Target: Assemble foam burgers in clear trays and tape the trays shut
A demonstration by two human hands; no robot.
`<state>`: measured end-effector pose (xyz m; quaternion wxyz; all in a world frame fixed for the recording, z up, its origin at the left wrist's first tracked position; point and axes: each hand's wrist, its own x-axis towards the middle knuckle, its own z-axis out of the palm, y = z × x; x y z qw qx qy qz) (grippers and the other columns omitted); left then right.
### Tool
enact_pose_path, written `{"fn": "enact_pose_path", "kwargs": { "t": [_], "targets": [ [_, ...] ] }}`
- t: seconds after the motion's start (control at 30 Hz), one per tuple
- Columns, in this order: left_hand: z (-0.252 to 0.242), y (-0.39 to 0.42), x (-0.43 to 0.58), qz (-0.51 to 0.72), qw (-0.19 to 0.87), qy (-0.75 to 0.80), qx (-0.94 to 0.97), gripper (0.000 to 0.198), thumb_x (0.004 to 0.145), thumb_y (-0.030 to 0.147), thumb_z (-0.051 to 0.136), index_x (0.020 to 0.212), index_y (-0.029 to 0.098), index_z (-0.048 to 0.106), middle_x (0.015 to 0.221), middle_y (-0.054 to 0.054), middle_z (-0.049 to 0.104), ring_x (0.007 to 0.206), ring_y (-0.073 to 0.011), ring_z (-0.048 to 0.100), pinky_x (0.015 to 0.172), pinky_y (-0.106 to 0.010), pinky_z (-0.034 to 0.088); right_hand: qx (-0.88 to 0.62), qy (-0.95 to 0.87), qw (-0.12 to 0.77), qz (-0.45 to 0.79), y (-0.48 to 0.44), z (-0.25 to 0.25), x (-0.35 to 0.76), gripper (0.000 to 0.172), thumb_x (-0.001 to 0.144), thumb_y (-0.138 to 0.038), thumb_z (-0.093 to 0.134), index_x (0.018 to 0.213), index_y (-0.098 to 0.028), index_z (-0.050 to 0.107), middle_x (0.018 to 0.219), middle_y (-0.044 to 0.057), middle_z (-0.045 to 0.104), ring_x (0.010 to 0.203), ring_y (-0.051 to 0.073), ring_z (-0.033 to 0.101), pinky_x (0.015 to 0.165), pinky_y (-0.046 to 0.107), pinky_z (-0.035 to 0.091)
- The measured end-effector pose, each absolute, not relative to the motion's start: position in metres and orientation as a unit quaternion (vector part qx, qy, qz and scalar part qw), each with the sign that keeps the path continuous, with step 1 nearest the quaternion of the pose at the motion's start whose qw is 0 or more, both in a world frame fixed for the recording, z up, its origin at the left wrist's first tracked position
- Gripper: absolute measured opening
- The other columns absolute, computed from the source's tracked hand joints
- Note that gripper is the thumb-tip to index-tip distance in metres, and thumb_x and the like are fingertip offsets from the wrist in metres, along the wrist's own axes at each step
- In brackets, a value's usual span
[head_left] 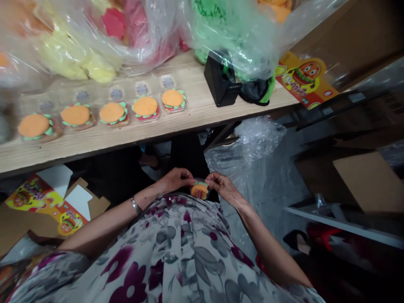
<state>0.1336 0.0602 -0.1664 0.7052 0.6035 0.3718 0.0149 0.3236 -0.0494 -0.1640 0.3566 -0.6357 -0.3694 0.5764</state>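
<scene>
Left hand (181, 179) and right hand (220, 185) pinch the clear burger pack (199, 191) between them, apparently to steady it; its closure is indistinct. Beyond both hands, similar packs (145, 106) line the counter (196, 112), presumably for orderly access. Bags (151, 33) farther off are cut off above.

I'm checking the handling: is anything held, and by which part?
A packaged burger-shaped item, pinched near its far edge: the left hand at the left corner, the right hand at the right.
</scene>
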Motion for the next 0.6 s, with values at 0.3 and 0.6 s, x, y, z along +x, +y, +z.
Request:
{"fn": "enact_pose_path", "kwargs": {
  "t": [0.3, 0.6],
  "targets": [
    [-0.148, 0.090, 0.140, -0.056, 0.613, 0.215, 0.758, 0.035, 0.084, 0.047, 0.054, 0.086, 0.013, 0.064, 0.078, -0.003, 0.067, 0.070, -0.0127, 0.057, 0.061, -0.022, 0.040, -0.628, -0.422, 0.348, 0.554, -0.044, -0.149, 0.329, 0.027, 0.078, -0.045, 0.061, 0.081, -0.018, 0.062, 0.072, 0.000, 0.058, 0.069, 0.014, 0.051, 0.063, 0.026, 0.038],
    [-0.141, 0.077, 0.150, -0.044, 0.552, 0.282, 0.783, 0.027, 0.081, 0.040, 0.059, 0.078, 0.014, 0.065, 0.068, -0.002, 0.067, 0.065, -0.0136, 0.058, 0.059, -0.023, 0.038, -0.625, -0.468, 0.325, 0.534, -0.039, -0.148, 0.320, 0.022, 0.081, -0.041, 0.058, 0.078, -0.019, 0.062, 0.073, 0.000, 0.057, 0.071, 0.014, 0.049, 0.065, 0.026, 0.036]
  ]
}}
